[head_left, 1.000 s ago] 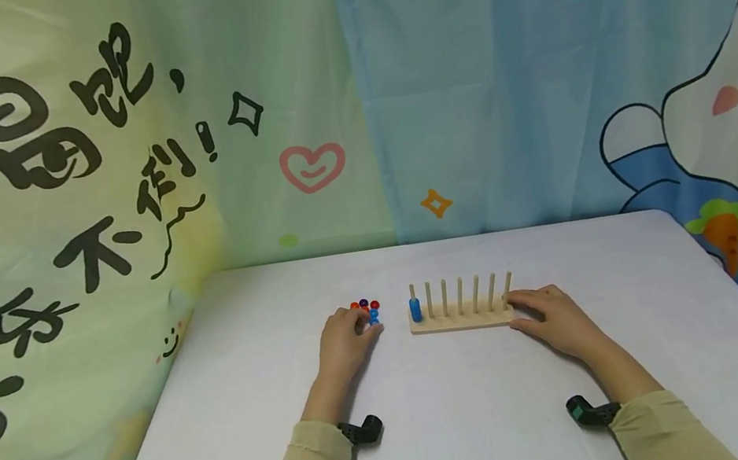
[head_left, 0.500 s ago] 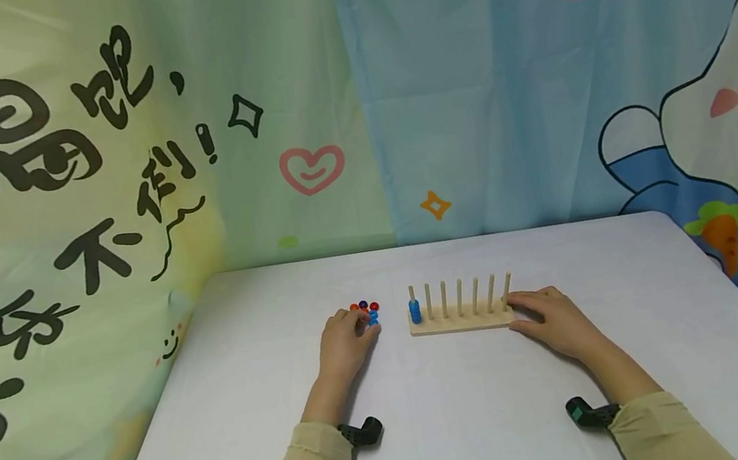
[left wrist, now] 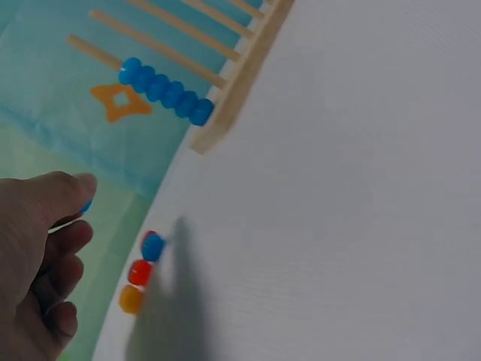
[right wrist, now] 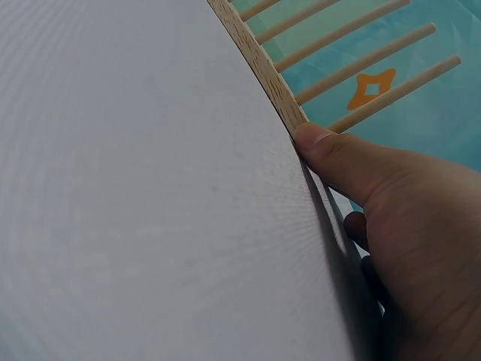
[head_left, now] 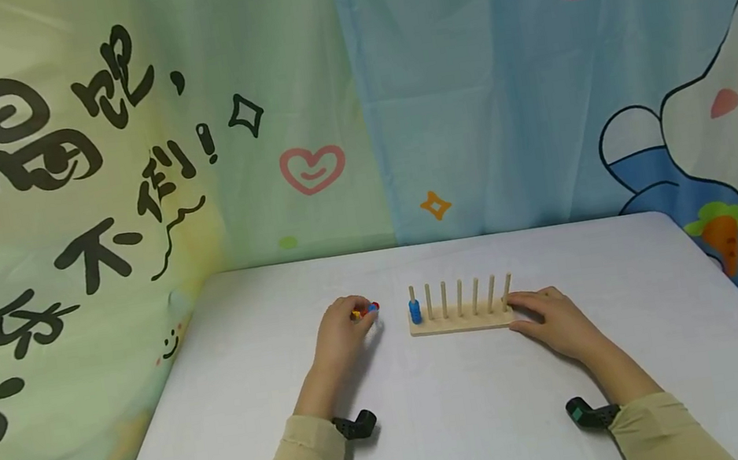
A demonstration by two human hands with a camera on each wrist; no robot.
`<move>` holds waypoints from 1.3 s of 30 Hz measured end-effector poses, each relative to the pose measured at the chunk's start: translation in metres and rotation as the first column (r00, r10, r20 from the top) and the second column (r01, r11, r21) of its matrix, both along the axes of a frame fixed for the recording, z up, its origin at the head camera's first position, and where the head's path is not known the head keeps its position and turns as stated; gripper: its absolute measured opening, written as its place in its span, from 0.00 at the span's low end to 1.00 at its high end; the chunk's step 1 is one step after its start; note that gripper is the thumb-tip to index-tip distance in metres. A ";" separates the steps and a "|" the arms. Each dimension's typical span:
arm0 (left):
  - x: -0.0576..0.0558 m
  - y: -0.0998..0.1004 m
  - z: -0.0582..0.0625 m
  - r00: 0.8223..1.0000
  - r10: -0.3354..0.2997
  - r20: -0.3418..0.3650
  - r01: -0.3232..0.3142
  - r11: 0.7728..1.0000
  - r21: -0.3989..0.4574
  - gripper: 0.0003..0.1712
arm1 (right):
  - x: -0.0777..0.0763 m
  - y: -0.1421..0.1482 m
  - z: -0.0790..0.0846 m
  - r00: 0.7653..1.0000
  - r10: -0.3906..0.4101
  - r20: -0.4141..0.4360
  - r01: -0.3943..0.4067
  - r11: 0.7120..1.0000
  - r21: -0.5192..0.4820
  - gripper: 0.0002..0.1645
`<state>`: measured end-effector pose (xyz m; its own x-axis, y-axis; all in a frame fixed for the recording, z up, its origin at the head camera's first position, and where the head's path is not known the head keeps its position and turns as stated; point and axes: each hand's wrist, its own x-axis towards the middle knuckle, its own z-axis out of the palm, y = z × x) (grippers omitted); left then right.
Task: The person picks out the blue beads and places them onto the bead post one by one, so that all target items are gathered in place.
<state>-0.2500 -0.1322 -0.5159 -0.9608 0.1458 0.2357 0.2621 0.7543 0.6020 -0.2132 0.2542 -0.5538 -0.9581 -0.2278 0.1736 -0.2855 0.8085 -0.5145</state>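
Note:
My left hand (head_left: pixel 341 339) is raised a little above the table and pinches a blue bead (left wrist: pixel 86 205) between thumb and forefinger; most of that bead is hidden. Below it lie loose beads: a blue one (left wrist: pixel 152 247), a red one (left wrist: pixel 139 272) and a yellow one (left wrist: pixel 131 299), with another red one partly hidden. To the right stands a wooden peg rack (head_left: pixel 465 323) with several upright pegs. A stack of blue beads (left wrist: pixel 167 92) fills part of its leftmost peg. My right hand (head_left: pixel 557 317) grips the rack's right end, thumb (right wrist: pixel 316 139) against the front edge.
The rack and beads are on a white-covered table (head_left: pixel 469 422). A printed curtain (head_left: pixel 434 93) hangs behind its far edge. A black wrist camera (head_left: pixel 358 425) sits on the left wrist, another black camera (head_left: pixel 590 413) on the right.
My left hand has lifted and shifted slightly away from me, with a blue bead now pinched in it. It covers more of the loose beads. The right hand and rack have stayed put.

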 end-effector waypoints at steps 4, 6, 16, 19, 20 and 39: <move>-0.002 0.001 0.014 0.998 -0.049 -0.041 0.050 0.999 0.019 0.12 | 0.000 0.000 0.001 1.000 0.000 0.000 0.000 1.000 -0.003 0.33; -0.004 0.002 0.019 0.996 -0.069 -0.052 0.070 0.997 0.027 0.12 | 0.000 0.000 0.001 1.000 -0.001 0.001 0.001 1.000 -0.002 0.33; -0.007 0.017 0.043 0.979 -0.192 -0.063 0.193 0.981 0.003 0.13 | 0.001 0.000 0.001 1.000 0.001 -0.002 -0.001 1.000 0.003 0.32; -0.007 0.022 0.049 0.975 -0.216 -0.059 0.216 0.976 0.000 0.14 | 0.001 0.000 0.001 1.000 0.001 -0.001 -0.001 1.000 0.004 0.32; -0.007 0.024 0.051 0.973 -0.222 -0.058 0.222 0.975 0.001 0.14 | 0.001 0.000 0.002 1.000 0.000 0.000 0.000 1.000 0.005 0.32; -0.010 0.040 0.060 0.949 -0.316 0.002 0.316 0.949 0.010 0.14 | 0.001 -0.001 0.003 1.000 0.008 -0.001 -0.008 1.000 0.003 0.32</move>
